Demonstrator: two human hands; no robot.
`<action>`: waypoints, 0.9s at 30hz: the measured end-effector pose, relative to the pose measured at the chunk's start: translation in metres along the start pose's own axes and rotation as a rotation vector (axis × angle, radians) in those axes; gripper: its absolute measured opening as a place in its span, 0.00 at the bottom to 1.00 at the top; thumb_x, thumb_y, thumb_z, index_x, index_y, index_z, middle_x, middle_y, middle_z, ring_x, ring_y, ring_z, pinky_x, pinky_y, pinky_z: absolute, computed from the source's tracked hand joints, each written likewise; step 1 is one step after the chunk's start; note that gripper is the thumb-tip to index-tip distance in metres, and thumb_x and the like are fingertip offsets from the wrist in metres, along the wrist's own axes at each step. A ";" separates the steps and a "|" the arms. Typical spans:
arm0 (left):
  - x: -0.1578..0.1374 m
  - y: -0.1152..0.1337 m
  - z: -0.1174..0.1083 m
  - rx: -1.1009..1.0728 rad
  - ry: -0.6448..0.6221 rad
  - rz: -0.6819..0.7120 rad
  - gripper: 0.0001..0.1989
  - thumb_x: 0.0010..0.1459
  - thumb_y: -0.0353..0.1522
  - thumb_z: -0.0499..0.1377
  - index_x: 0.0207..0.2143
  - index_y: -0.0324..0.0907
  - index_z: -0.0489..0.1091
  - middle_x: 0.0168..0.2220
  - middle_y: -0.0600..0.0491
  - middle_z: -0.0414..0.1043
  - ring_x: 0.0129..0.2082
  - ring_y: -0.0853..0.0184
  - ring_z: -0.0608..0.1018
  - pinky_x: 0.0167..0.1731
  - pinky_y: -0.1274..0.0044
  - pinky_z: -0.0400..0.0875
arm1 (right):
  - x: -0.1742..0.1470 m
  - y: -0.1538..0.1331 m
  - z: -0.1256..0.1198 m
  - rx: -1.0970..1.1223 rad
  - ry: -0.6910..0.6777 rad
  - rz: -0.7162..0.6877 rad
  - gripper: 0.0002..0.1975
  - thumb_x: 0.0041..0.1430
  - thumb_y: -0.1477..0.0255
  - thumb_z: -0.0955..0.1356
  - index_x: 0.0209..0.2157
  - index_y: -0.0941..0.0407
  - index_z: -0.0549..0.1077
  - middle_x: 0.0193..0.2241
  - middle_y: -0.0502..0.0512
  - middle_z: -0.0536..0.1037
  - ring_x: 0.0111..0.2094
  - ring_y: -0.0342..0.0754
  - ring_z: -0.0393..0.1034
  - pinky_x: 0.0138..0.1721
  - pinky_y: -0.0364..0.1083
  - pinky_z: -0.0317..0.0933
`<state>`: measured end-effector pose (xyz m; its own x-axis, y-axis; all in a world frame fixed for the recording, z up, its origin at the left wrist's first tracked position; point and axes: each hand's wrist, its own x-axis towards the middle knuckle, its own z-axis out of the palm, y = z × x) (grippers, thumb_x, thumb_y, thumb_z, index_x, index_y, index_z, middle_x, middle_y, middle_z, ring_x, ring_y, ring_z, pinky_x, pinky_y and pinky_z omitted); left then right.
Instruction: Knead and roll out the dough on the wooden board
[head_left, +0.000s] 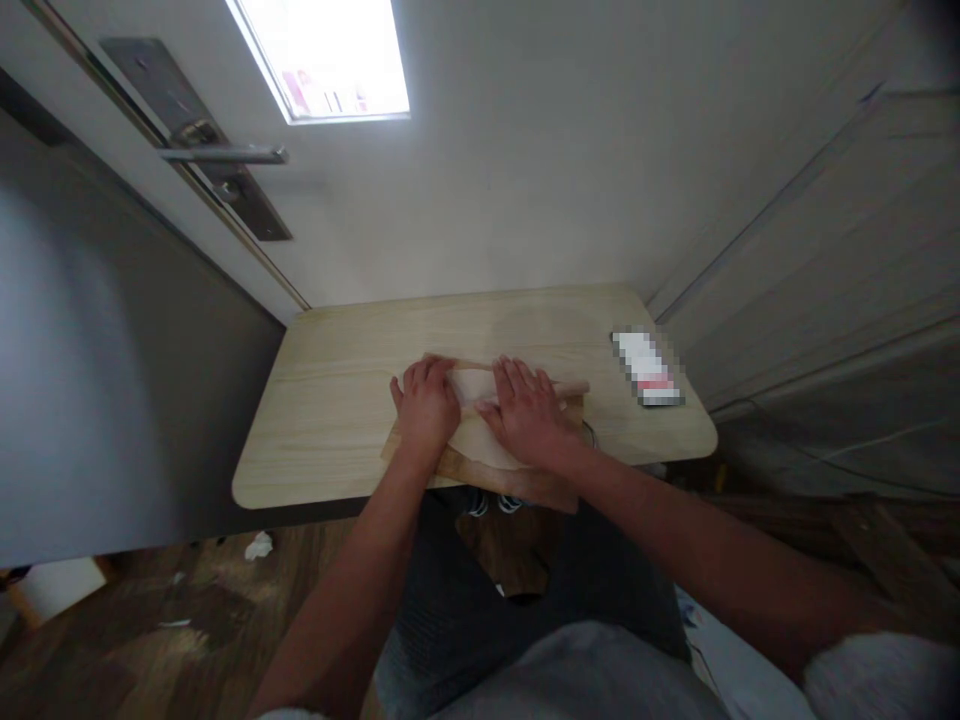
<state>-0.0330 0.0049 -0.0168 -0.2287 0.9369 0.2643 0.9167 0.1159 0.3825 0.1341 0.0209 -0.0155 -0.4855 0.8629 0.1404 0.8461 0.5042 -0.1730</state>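
The left hand (429, 408) and right hand (531, 418) lay fingers over a pale sheet (480, 437) on the surface (337, 400), grip unclear; a tan rod (576, 388) protrudes past the right. The phone (646, 368) is pixelated, unreadable.

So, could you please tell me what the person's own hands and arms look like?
The left hand and right hand are bare, with no gloves, watch or bracelet visible. Both forearms are uncovered too. A light grey sleeve shows on the right arm; only a sliver shows on the left.
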 end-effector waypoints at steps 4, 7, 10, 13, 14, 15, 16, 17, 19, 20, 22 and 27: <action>0.014 -0.003 0.003 0.014 0.006 -0.018 0.18 0.66 0.31 0.47 0.53 0.48 0.70 0.56 0.45 0.70 0.58 0.53 0.68 0.61 0.48 0.52 | 0.020 0.002 0.002 -0.007 0.001 0.021 0.35 0.70 0.54 0.52 0.67 0.64 0.55 0.67 0.66 0.58 0.67 0.60 0.48 0.65 0.63 0.39; 0.028 -0.005 0.005 0.031 0.016 -0.030 0.17 0.66 0.32 0.47 0.51 0.48 0.71 0.54 0.45 0.72 0.56 0.52 0.69 0.60 0.49 0.52 | 0.036 0.002 0.003 -0.016 -0.004 0.027 0.34 0.70 0.54 0.50 0.66 0.62 0.58 0.66 0.64 0.60 0.67 0.62 0.50 0.65 0.64 0.39; 0.038 -0.005 0.006 0.058 0.028 -0.028 0.16 0.66 0.32 0.47 0.50 0.47 0.71 0.53 0.45 0.73 0.55 0.52 0.70 0.60 0.51 0.53 | 0.049 0.002 0.004 -0.024 -0.007 0.029 0.32 0.70 0.54 0.51 0.65 0.58 0.61 0.66 0.62 0.60 0.66 0.65 0.50 0.64 0.67 0.40; 0.042 -0.002 0.008 0.066 0.022 -0.001 0.16 0.67 0.34 0.47 0.50 0.46 0.71 0.51 0.45 0.74 0.54 0.53 0.71 0.60 0.54 0.55 | 0.057 0.003 0.005 -0.033 -0.021 0.029 0.30 0.70 0.55 0.52 0.65 0.54 0.62 0.66 0.60 0.61 0.66 0.66 0.51 0.63 0.69 0.40; 0.042 -0.001 0.008 0.060 0.014 0.003 0.16 0.67 0.34 0.46 0.50 0.46 0.71 0.51 0.45 0.74 0.54 0.53 0.71 0.59 0.55 0.55 | 0.059 0.004 0.006 -0.033 -0.026 0.029 0.30 0.70 0.55 0.52 0.65 0.53 0.62 0.66 0.59 0.61 0.65 0.67 0.51 0.62 0.69 0.40; 0.041 0.000 0.009 0.052 0.006 0.002 0.17 0.67 0.34 0.46 0.50 0.46 0.71 0.51 0.45 0.74 0.53 0.53 0.71 0.59 0.55 0.56 | 0.061 0.004 0.007 -0.032 -0.031 0.028 0.29 0.70 0.56 0.52 0.65 0.52 0.62 0.66 0.59 0.61 0.65 0.67 0.51 0.62 0.70 0.40; 0.041 0.001 0.010 0.044 0.000 -0.003 0.17 0.67 0.34 0.46 0.50 0.45 0.71 0.51 0.45 0.74 0.53 0.53 0.71 0.58 0.55 0.57 | 0.063 0.005 0.008 -0.029 -0.036 0.028 0.29 0.70 0.56 0.52 0.65 0.51 0.62 0.66 0.59 0.60 0.65 0.67 0.51 0.62 0.70 0.40; 0.040 0.002 0.012 0.040 -0.003 -0.011 0.17 0.67 0.34 0.46 0.50 0.45 0.71 0.51 0.45 0.74 0.53 0.53 0.71 0.58 0.55 0.57 | 0.066 0.006 0.009 -0.026 -0.038 0.030 0.28 0.70 0.56 0.52 0.65 0.51 0.61 0.67 0.59 0.60 0.66 0.67 0.50 0.62 0.71 0.40; 0.038 0.003 0.014 0.039 0.000 -0.024 0.17 0.67 0.34 0.46 0.50 0.45 0.71 0.52 0.45 0.74 0.54 0.52 0.71 0.58 0.54 0.57 | 0.072 0.008 0.013 -0.018 -0.047 0.043 0.28 0.70 0.57 0.52 0.66 0.50 0.61 0.67 0.59 0.59 0.66 0.67 0.49 0.62 0.71 0.39; 0.038 0.004 0.015 0.040 0.002 -0.027 0.17 0.67 0.33 0.46 0.50 0.45 0.71 0.52 0.44 0.74 0.54 0.52 0.71 0.58 0.54 0.57 | 0.075 0.008 0.015 -0.014 -0.053 0.051 0.28 0.70 0.57 0.52 0.66 0.50 0.60 0.67 0.59 0.59 0.66 0.66 0.49 0.62 0.72 0.38; 0.039 0.004 0.016 0.037 0.004 -0.030 0.17 0.67 0.33 0.46 0.50 0.45 0.71 0.52 0.44 0.74 0.54 0.52 0.71 0.58 0.53 0.56 | 0.082 0.010 0.017 -0.010 -0.076 0.066 0.28 0.70 0.57 0.52 0.66 0.50 0.59 0.67 0.59 0.58 0.66 0.66 0.49 0.61 0.72 0.38; 0.048 0.003 0.018 0.061 -0.035 -0.063 0.19 0.67 0.34 0.44 0.52 0.46 0.70 0.54 0.44 0.72 0.56 0.52 0.69 0.58 0.52 0.55 | 0.097 0.011 0.016 0.004 -0.126 0.097 0.29 0.70 0.55 0.51 0.67 0.49 0.57 0.67 0.60 0.58 0.65 0.66 0.50 0.61 0.72 0.41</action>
<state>-0.0357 0.0566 -0.0191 -0.2756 0.9380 0.2101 0.9195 0.1935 0.3422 0.0927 0.1108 -0.0194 -0.4251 0.9052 -0.0007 0.8899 0.4177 -0.1833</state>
